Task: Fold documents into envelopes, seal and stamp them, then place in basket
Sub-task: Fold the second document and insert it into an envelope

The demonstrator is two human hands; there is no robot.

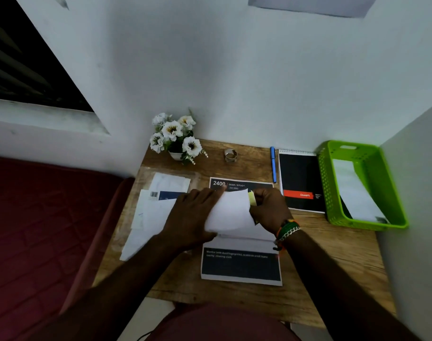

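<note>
Wooden worktop carries everything we see, and near its middle lies a printed document with dark panels; at its far edge we read "2400" and "DESK / STUDY", while the small white lines on its near panel are too blurred for us to make out fully. Over this sheet both our hands work a white folded paper. Our left hand lies on the paper's left side, fingers extended toward the far edge and thumb at its near corner. Our right hand, with beaded bracelets at the wrist, has its fingers curled on the paper's right edge, next to something yellow we cannot identify. To the left lies a pile of white envelopes, one showing a barcode. At the far right a green basket holds a white envelope; beside it lies a black notebook with a red band reading "Luxor", then a blue pen. White flowers stand at the far left corner.
</note>
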